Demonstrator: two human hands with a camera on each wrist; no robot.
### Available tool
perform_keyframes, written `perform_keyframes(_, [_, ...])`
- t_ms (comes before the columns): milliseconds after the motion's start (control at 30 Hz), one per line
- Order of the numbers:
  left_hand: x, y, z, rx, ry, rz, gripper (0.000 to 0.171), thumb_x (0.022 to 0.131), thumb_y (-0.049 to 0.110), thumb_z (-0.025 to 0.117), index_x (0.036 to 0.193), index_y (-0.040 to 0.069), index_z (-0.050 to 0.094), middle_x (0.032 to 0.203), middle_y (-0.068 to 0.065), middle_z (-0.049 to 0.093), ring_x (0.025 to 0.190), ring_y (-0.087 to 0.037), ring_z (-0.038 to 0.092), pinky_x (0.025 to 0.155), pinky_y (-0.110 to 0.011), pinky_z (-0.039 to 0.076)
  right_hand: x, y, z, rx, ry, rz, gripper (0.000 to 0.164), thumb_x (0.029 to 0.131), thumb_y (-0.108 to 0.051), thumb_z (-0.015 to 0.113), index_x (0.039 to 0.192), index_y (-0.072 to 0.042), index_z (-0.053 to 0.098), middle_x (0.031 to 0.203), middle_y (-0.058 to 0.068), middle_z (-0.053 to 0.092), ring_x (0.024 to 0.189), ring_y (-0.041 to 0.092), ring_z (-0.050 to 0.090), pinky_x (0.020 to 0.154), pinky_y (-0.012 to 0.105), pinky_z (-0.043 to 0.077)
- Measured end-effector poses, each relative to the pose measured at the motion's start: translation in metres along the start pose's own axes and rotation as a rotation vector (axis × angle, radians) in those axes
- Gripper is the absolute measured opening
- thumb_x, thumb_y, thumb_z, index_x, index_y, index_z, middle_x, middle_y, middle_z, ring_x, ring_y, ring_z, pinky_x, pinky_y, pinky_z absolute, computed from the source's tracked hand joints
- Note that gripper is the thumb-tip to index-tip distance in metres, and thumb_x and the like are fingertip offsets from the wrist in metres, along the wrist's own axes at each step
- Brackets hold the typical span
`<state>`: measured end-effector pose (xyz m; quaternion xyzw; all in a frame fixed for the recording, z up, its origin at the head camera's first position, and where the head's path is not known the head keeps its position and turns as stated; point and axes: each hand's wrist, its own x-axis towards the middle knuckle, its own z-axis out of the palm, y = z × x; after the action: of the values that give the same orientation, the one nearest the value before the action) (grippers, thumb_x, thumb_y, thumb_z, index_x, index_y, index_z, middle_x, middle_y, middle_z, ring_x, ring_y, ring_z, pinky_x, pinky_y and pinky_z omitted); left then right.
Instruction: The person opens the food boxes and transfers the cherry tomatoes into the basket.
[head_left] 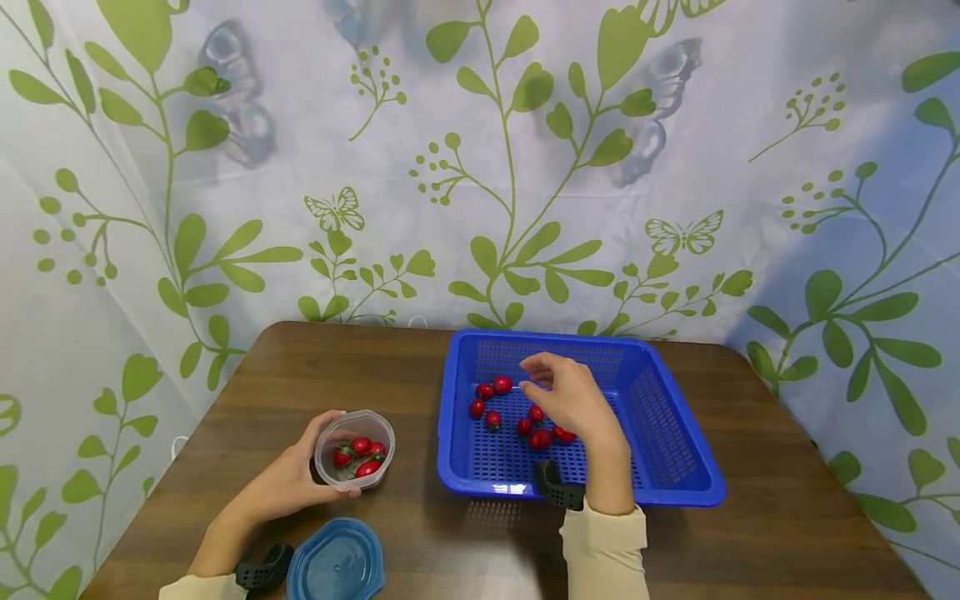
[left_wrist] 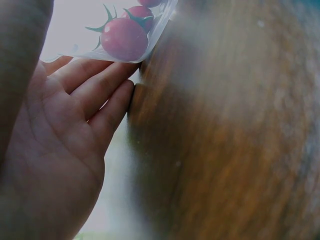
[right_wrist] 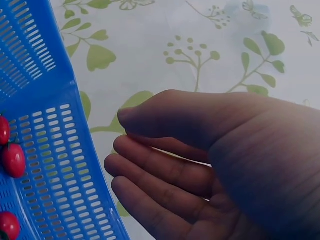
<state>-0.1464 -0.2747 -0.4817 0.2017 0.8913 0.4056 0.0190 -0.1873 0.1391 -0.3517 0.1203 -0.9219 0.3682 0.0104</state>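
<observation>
A small clear plastic container (head_left: 385, 427) stands at the left of the table, held at its left side between the thumb and fingers of my left hand (head_left: 281, 477). Several cherry tomatoes (head_left: 362, 447) lie inside it; in the left wrist view a tomato (left_wrist: 124, 40) with green stem leaves shows through the wall. My right hand (head_left: 576, 402) is over the blue plastic basket (head_left: 678, 417), fingers loosely bent, nothing between them. Several more tomatoes (head_left: 540, 438) lie on the basket's floor, left of and below that hand. The right wrist view shows the empty right hand (right_wrist: 185, 165) beside the basket wall (right_wrist: 62, 155).
A blue lid (head_left: 337, 560) lies at the front left, close to my left wrist. The brown wooden table (head_left: 420, 542) ends at the back against a leaf-patterned curtain (head_left: 390, 175). Black bands (head_left: 262, 569) circle both wrists.
</observation>
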Motion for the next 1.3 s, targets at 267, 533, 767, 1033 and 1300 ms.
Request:
perform_keyframes(267, [0.000, 0.001, 0.000, 0.011, 0.003, -0.015, 0.108, 0.075, 0.044, 0.092, 0.155, 0.017, 0.026, 0.138, 0.003, 0.065, 0.127, -0.021, 0.060, 0.103, -0.039, 0.051, 0.002, -0.005, 0.004, 0.022, 0.004, -0.012, 0.030, 0.097, -0.013, 0.070, 0.126, -0.005, 0.068, 0.127, 0.013, 0.071, 0.119, 0.032, 0.067, 0.103, 0.050, 0.051])
perform_keyframes(533, [-0.001, 0.001, 0.000, 0.013, 0.005, -0.015, 0.109, 0.075, 0.044, 0.092, 0.156, 0.015, 0.026, 0.138, 0.003, 0.065, 0.126, -0.020, 0.061, 0.102, -0.038, 0.051, 0.003, -0.020, 0.016, 0.035, 0.011, -0.048, 0.031, 0.096, -0.016, 0.072, 0.125, -0.007, 0.069, 0.124, 0.011, 0.072, 0.116, 0.031, 0.069, 0.101, 0.048, 0.052])
perform_keyframes(767, [-0.001, 0.002, 0.000, 0.007, 0.008, -0.009, 0.108, 0.075, 0.043, 0.093, 0.155, 0.015, 0.026, 0.137, 0.002, 0.065, 0.126, -0.021, 0.060, 0.102, -0.035, 0.050, 0.005, -0.035, 0.028, 0.029, 0.017, -0.090, 0.031, 0.094, -0.017, 0.075, 0.123, -0.008, 0.071, 0.122, 0.007, 0.073, 0.112, 0.028, 0.071, 0.098, 0.046, 0.055])
perform_keyframes(1033, [-0.001, 0.002, 0.001, 0.024, 0.016, -0.014, 0.109, 0.074, 0.044, 0.093, 0.155, 0.013, 0.026, 0.136, 0.003, 0.066, 0.125, -0.023, 0.061, 0.101, -0.038, 0.051, 0.005, -0.047, 0.037, 0.001, 0.031, -0.137, 0.030, 0.094, -0.016, 0.076, 0.123, -0.008, 0.071, 0.122, 0.008, 0.073, 0.111, 0.023, 0.070, 0.098, 0.043, 0.054])
perform_keyframes(1300, [-0.004, 0.002, 0.003, -0.001, 0.016, 0.003, 0.107, 0.075, 0.042, 0.093, 0.155, 0.018, 0.026, 0.137, 0.002, 0.065, 0.125, -0.016, 0.061, 0.101, -0.031, 0.050, 0.001, -0.060, 0.050, -0.020, 0.005, -0.210, 0.030, 0.095, -0.017, 0.074, 0.123, -0.006, 0.070, 0.120, 0.010, 0.073, 0.110, 0.025, 0.070, 0.095, 0.045, 0.054])
